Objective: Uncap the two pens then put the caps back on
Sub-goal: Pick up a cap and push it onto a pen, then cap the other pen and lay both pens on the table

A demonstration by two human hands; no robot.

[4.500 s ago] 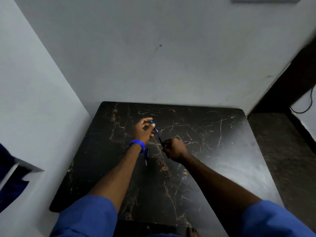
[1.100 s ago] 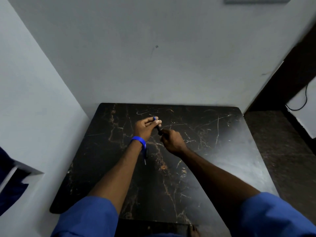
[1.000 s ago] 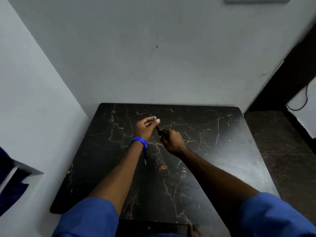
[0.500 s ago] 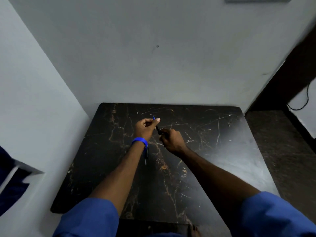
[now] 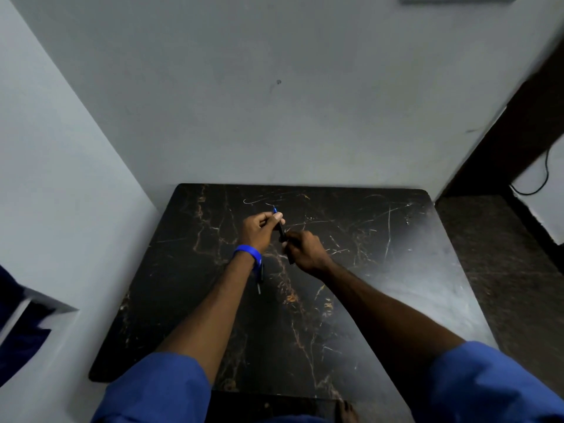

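Above the middle of the black marble table (image 5: 381, 270), my two hands hold one dark pen (image 5: 281, 232) between them. My left hand (image 5: 258, 230), with a blue wristband, pinches the pen's upper end, where a blue tip (image 5: 275, 210) sticks out past the fingers. My right hand (image 5: 305, 250) is closed around the lower end. Only a short dark stretch shows between the hands, so I cannot tell cap from barrel. A second dark pen (image 5: 259, 280) lies flat on the table, partly hidden under my left wrist.
The table stands in a corner, with a grey wall behind it and another wall along its left edge. A dark floor and a doorway lie to the right. A black cable (image 5: 540, 181) hangs on the far right wall.
Since 4.5 s ago my hands have come closer together along the pen, and less of it shows between them. Over the last second they have hardly moved.
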